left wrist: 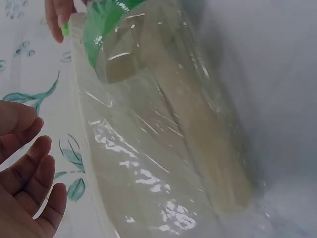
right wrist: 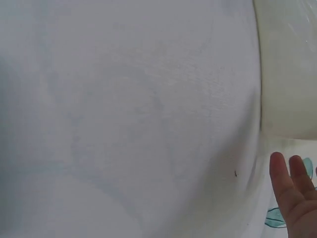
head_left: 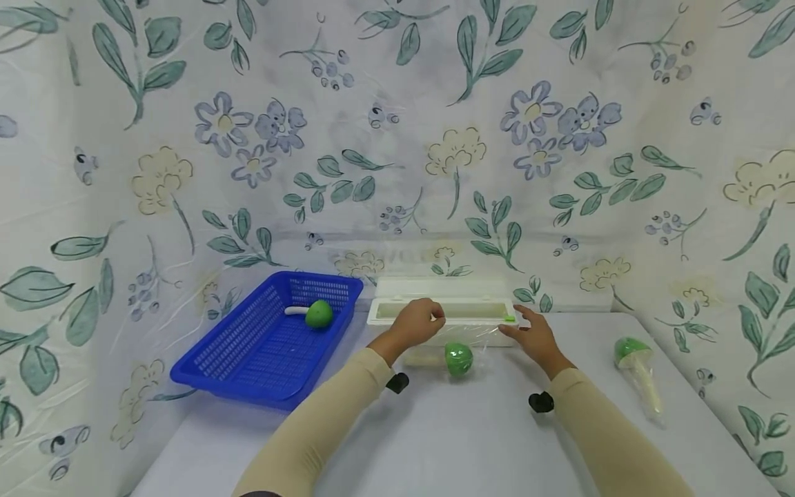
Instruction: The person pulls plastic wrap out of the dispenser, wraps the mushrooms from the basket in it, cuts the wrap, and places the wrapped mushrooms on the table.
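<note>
A white cling film box point(head_left: 444, 336) stands with its lid raised, a green slide cutter point(head_left: 510, 319) at the right of its front rim. Clear film runs from it over a green-headed toy with a pale stalk point(head_left: 459, 359) on the table. Over the box's front rim is my left hand point(head_left: 415, 323); in the left wrist view its fingers point(left wrist: 42, 171) are loosely bent with nothing between them. Around the box's right end, close to the cutter, my right hand point(head_left: 535, 340) has its thumb and fingers spread. In the right wrist view, fingers point(right wrist: 282, 178) extend beside the box's end.
A blue plastic basket point(head_left: 267, 352) stands at the left, holding another green-headed toy point(head_left: 319, 314). A third such toy point(head_left: 633, 352), wrapped in film, lies on the right of the white table point(head_left: 472, 442). A flower-patterned sheet point(head_left: 397, 172) hangs behind.
</note>
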{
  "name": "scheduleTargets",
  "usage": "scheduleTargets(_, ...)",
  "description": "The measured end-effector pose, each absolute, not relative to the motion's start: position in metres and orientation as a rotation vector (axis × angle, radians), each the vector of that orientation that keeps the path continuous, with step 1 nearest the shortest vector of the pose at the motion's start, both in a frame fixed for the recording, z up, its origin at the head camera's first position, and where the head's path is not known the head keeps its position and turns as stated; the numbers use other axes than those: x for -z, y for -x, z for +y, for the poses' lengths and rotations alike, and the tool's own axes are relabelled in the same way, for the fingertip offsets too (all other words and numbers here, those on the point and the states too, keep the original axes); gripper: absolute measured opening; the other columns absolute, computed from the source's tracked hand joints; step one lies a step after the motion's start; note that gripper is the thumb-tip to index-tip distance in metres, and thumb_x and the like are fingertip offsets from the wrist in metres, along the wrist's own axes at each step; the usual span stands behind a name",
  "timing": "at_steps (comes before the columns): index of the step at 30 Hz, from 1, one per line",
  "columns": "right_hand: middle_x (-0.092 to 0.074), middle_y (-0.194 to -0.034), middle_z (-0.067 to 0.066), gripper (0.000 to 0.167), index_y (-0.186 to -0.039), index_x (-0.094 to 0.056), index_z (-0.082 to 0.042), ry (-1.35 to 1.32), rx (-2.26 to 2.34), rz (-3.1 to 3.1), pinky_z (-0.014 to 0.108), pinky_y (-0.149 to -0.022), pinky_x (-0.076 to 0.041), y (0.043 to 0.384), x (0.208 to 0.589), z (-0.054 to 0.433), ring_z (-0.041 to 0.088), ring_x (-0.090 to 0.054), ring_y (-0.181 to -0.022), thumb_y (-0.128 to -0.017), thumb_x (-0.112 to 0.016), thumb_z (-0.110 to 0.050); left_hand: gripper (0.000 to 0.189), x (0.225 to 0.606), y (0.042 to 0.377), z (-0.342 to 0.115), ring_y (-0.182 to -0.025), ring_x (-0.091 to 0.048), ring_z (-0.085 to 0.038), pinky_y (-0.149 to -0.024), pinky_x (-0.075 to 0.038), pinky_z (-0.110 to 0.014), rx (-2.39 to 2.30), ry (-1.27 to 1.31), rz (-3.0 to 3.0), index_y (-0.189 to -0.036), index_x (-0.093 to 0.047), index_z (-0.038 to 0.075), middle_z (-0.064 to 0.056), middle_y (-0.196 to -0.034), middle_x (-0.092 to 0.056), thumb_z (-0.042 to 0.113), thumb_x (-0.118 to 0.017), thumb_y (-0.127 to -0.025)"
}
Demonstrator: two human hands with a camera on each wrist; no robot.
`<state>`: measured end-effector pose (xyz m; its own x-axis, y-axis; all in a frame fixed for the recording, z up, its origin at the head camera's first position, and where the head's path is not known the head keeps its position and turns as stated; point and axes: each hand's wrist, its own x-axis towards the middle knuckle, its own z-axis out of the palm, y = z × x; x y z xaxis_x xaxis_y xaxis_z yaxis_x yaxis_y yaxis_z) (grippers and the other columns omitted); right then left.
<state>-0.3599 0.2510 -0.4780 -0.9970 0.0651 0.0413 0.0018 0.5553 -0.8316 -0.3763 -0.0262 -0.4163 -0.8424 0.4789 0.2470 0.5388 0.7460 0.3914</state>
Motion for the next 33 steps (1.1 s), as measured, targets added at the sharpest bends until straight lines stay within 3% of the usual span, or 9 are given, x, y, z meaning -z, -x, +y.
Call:
scheduleTargets(9, -0.020, -0.154, 0.027, 0.085, -0.152, -0.028, -0.006, -0.017, -1.268, -2.814, 0.060, -0.105, -0.028, 0.370, 0.476, 0.245, 0.048, -0.031, -0.134, -0.090, -0.063, -0.052, 0.015, 0.412, 0.385, 0.007, -0.089, -0.061, -0.013, -0.078, -0.050, -0.031, 0.634, 0.880, -2.865, -0.095, -0.073, 0.014, 0.003, -0.097, -0.065, 0.021, -0.060, -0.095)
scheduleTargets(14, -0.020, -0.154, 0.025, 0.075, -0.149, -0.034, -0.001, -0.091, -1.154, -2.830, 0.060, -0.105, -0.028, 0.371, 0.475, 0.245, 0.048, -0.031, -0.134, -0.094, -0.061, -0.045, 0.015, 0.410, 0.390, 0.025, -0.088, -0.061, -0.013, -0.079, -0.050, -0.031, 0.596, 0.928, -2.865, -0.096, -0.073, 0.014, 0.003, -0.097, -0.065, 0.021, -0.060, -0.096)
scheduleTargets(22, -0.024, -0.154, 0.022, 0.073, -0.148, -0.036, -0.002, -0.105, -1.242, -2.777, 0.057, -0.102, -0.035, 0.374, 0.481, 0.253, 0.046, -0.042, -0.128, -0.094, -0.061, -0.044, 0.015, 0.407, 0.397, 0.052, -0.089, -0.061, -0.012, -0.080, -0.050, -0.029, 0.538, 1.001, -2.825, -0.096, -0.073, 0.014, 0.003, -0.096, -0.066, 0.021, -0.059, -0.096)
scheduleTargets(33, -0.030, -0.152, 0.022, 0.075, -0.144, -0.044, -0.003, -0.057, -1.327, -2.698, 0.053, -0.101, -0.039, 0.380, 0.486, 0.250, 0.043, -0.035, -0.134, -0.088, -0.069, -0.045, 0.017, 0.409, 0.401, 0.089, -0.091, -0.063, -0.013, -0.080, -0.050, -0.028, 0.527, 1.015, -2.837, -0.099, -0.076, 0.014, 0.004, -0.095, -0.069, 0.025, -0.063, -0.096)
